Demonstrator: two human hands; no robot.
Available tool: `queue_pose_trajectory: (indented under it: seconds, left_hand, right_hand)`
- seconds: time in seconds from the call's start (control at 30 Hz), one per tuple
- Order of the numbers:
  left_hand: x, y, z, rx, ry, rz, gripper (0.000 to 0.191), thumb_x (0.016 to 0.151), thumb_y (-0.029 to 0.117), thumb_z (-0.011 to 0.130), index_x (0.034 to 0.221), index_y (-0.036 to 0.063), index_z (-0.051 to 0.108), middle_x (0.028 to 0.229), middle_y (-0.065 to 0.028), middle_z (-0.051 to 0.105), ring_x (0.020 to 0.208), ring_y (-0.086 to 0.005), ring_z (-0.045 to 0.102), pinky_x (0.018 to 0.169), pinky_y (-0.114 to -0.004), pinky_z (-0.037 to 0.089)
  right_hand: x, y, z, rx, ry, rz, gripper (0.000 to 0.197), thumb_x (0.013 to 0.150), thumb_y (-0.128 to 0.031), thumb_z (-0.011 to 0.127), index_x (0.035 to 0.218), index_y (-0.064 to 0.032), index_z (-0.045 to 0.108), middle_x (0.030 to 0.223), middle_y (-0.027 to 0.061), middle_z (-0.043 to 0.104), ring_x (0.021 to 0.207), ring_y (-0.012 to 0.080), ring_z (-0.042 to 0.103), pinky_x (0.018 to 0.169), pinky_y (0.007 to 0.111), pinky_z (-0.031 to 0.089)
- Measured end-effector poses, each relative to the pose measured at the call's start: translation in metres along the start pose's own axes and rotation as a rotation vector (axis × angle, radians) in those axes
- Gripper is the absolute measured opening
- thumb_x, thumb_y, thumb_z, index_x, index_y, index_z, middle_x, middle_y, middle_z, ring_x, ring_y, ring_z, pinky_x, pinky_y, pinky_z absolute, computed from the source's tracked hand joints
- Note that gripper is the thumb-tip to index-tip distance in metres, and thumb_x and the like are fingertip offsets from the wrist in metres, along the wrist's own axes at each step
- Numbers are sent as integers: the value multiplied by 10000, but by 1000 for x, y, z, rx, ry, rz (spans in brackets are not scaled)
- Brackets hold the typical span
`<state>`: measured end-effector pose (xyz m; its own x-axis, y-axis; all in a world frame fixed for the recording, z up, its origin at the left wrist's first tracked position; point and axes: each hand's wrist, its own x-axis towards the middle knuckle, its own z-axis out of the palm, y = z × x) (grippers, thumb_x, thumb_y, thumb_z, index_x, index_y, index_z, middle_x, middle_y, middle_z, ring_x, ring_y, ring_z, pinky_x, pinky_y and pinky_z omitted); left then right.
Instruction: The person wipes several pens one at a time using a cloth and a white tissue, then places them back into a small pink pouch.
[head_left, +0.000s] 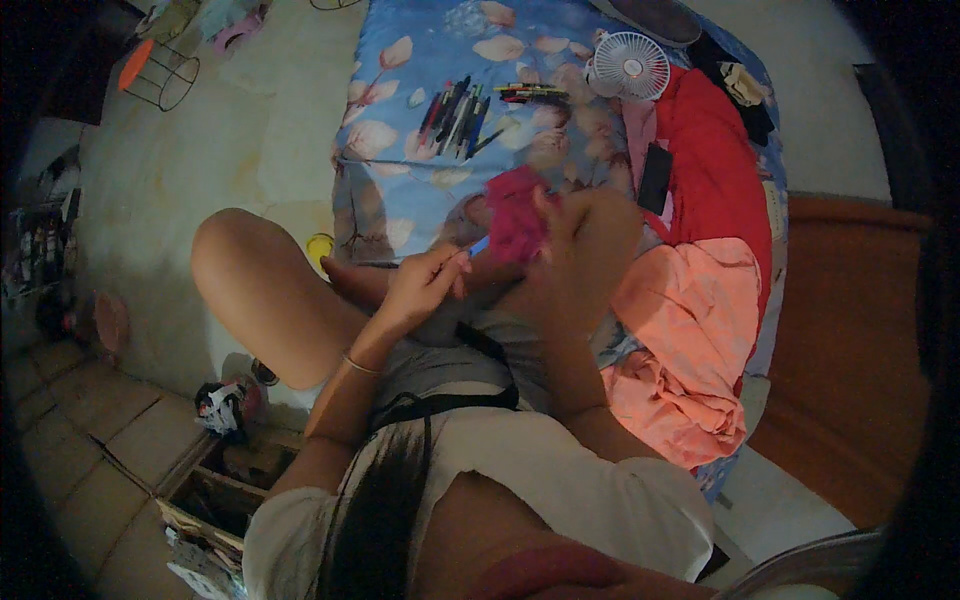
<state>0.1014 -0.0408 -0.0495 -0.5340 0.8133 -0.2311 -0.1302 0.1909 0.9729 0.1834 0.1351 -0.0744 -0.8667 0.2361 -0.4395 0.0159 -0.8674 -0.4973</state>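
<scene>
My left hand (431, 281) is closed around a slim blue and white object (478, 246), which looks like a pen. Its far end meets a magenta cloth (517, 217). My right hand (551, 225), somewhat blurred, holds that cloth from the right side. Beyond both hands, on a blue flowered bedsheet (420, 180), lies a pile of pens and markers (455, 116). A smaller bundle of pens (532, 93) lies to its right, and a single dark pen (491, 141) rests just below.
At the right are a white fan (631, 66), a dark phone (655, 178), red cloth (712, 150) and crumpled orange cloth (690, 300). A yellow round object (320, 246) is beside my foot. A wooden compartment box (217, 487) stands lower left, and a wire stand (169, 75) upper left.
</scene>
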Motion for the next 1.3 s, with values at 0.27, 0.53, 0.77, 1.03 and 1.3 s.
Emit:
queue_pose_trajectory:
  seconds: [0.27,0.53,0.77,1.03,1.3]
  left_hand:
    - [1,-20,-9,215,43,66,205,901,187,450,810,39,560,593,-35,571,566,-107,538,536,-233,405]
    - [0,-4,-3,32,40,42,198,895,147,432,790,19,542,587,-38,557,564,-109,527,540,-236,404]
    - [0,-2,-7,60,58,14,214,904,171,446,796,13,540,596,-38,555,577,-97,528,555,-228,409]
    - [5,-24,-9,173,150,109,226,910,169,454,796,0,552,589,-23,531,548,-89,498,538,-216,395]
    - [0,1,-4,-5,59,-68,224,905,175,456,785,15,557,593,-33,547,573,-90,511,534,-237,398]
  right_hand:
    - [-5,41,17,-311,192,-47,303,827,-217,597,1055,-23,548,935,97,593,835,191,576,690,307,470]
    - [-6,1,22,-533,251,-456,293,846,-251,579,1054,-49,541,918,69,597,800,161,577,660,304,476]
    - [-1,5,28,-63,146,-26,292,852,-274,567,1025,-39,546,804,50,602,647,149,579,561,282,473]
    - [2,35,24,-467,54,-218,321,815,-201,618,1074,-48,503,875,74,596,693,203,600,602,317,500]
    - [8,-17,15,159,-183,-86,364,803,-189,626,1098,-38,474,849,50,584,672,161,582,607,289,479]
